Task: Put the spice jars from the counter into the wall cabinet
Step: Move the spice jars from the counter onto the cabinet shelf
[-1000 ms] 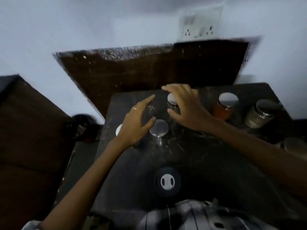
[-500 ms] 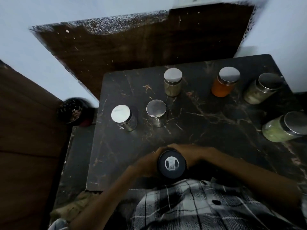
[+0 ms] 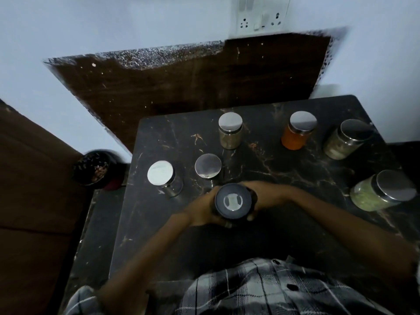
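Black and broad-lidded, the dark jar (image 3: 233, 200) sat between your palms near the front of the desk (image 3: 295, 178). Your left hand (image 3: 202, 211) curled round its left side and your right hand (image 3: 261, 198) round its right, so both were clamped on it; with a body that wide, taking it from two sides looked like the safer way to carry it. Whether its base was touching the desk could not be told. Six steel-lidded jars stood apart farther back: a clear jar (image 3: 162, 177) and a second clear jar (image 3: 208, 167) just beyond your fingers, a tan jar (image 3: 230, 130), an orange jar (image 3: 297, 130), a pale jar (image 3: 347, 139) and a green jar (image 3: 381, 192) at the right edge. Their spacing left room to reach each one. No wall cabinet showed in view, so none appeared stored.
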Demonstrator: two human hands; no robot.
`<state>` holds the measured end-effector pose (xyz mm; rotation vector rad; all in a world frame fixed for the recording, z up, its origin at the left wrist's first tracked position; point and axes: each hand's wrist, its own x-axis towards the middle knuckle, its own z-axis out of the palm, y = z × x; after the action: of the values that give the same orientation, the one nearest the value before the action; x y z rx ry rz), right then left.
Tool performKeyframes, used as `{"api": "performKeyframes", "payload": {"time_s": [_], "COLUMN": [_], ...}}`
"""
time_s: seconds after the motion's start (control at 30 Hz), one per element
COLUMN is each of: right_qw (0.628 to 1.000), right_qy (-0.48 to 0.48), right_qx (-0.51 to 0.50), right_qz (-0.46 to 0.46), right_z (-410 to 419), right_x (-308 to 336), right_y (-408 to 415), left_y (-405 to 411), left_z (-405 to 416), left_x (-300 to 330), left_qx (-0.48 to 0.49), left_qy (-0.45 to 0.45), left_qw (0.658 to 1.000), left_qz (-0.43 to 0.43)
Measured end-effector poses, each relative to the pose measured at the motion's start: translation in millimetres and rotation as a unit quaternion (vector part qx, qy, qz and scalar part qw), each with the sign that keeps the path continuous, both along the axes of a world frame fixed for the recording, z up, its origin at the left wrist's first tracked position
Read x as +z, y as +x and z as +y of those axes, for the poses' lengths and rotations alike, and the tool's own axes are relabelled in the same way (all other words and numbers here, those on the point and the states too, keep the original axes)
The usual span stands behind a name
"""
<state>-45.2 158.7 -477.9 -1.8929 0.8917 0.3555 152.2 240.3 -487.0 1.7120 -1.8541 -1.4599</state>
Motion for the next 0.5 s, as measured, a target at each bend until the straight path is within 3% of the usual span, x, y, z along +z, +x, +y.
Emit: {"api": "performKeyframes", "payload": {"time_s": [0.17,0.37,0.5], "right_qw": [0.976,0.929,0.874], "right_qy": [0.104,0.046,-0.029], "right_qx": [-0.122,-0.205,-0.264], "right_qz": [-0.148,-0.305,-0.408], "right_z": [-52.3,-101.2,-114.7], "right_x": [54.0,136.9,192.9], "right_y": [-21.4,-41.4,-43.9], "left_y": [7.2,1.1,-16.4], "left_z": [-52.8,-117.0,-144.6], "left_x": [46.8,141.5,214.4], "left_qx": [0.000,0.024,0.076], "left_qy": [-0.062,-0.187,-0.248], "left_qw": [0.995,0.971,0.940], "left_qz": [0.077,0.148,0.221]}}
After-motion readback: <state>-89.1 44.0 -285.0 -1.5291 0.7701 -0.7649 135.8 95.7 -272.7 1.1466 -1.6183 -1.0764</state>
